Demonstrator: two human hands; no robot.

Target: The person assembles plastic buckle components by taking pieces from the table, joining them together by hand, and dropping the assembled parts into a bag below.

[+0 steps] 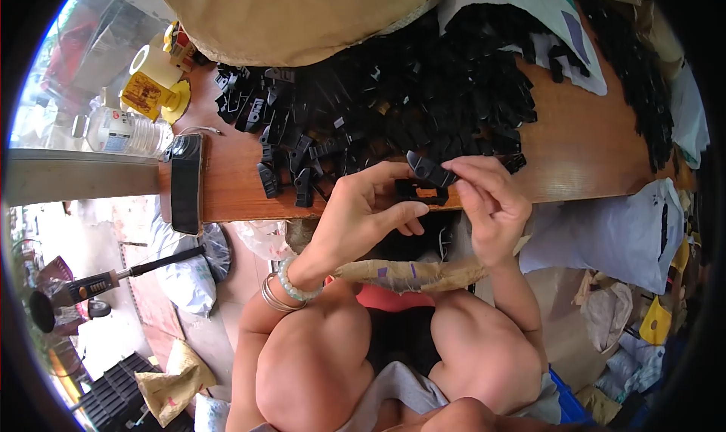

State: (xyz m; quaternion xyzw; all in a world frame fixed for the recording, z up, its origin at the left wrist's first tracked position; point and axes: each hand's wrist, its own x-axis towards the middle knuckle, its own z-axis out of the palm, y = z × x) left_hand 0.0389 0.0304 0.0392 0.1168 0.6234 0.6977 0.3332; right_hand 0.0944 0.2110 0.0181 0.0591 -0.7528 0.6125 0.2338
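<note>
My left hand point(372, 207) is closed around a black plastic frame-like part point(420, 192) with an opening through its middle. Between the thumb and fingers of my right hand point(490, 204) is a black plastic clip-like piece point(429, 169), tilted just above the frame part. The two pieces are close together; whether they touch I cannot tell. Both hands are over the front edge of the wooden table point(569, 151). Beyond them spreads a large heap of black plastic parts point(378, 107), with a few loose ones near my left hand.
A phone point(187, 182) lies at the table's left edge, near a clear plastic bottle point(125, 132) and a yellow tape roll point(150, 96). A tan round sack point(302, 16) overhangs the heap. White bags point(605, 232) stand at right. A paper-wrapped bar point(412, 275) crosses above my lap.
</note>
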